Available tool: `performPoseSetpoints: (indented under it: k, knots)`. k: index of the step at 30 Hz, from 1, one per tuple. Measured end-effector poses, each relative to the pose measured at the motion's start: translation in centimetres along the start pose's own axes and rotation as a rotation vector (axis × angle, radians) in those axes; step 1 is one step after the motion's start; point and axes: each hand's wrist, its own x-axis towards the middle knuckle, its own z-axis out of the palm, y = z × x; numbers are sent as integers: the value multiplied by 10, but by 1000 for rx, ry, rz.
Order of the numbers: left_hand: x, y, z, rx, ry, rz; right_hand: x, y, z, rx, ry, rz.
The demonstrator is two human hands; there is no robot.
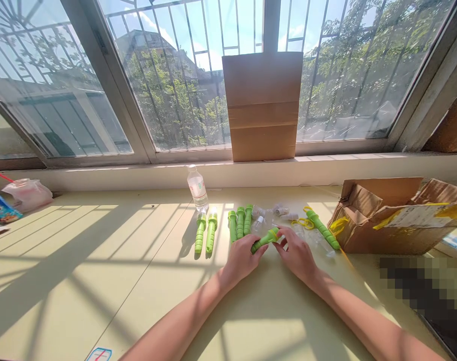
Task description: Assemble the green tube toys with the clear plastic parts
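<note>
Curling round a tube (265, 240) left of the box (397, 234), the left hand (242, 254) holds it; the right hand (298, 251), half-curled, touches its end, whether gripping I cannot tell.

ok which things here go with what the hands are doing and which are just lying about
Likely part of it:
green tube in the left hand, right hand at one end
six similar green tubes nearby
clear plastic pieces beyond the hands

Probably just lying about:
water bottle
blue packet
pinkish bag
upright cardboard sheet
perhaps the cardboard box
</note>
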Motion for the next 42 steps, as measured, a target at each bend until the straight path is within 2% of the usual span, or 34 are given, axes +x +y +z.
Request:
performPoseSetpoints:
  k: [7, 19, 28, 42]
  knots:
    - [0, -2, 2, -18, -32, -6, 0, -1, 0, 2, 19, -4]
    - [3, 4, -4, -73, -46, -79, 0, 0, 1, 31, -18, 14]
    - [1, -4, 0, 71, -10, 46, 0, 2, 1, 2, -37, 18]
    - [2, 1, 0, 31, -22, -17, -2, 2, 2, -18, -45, 9]
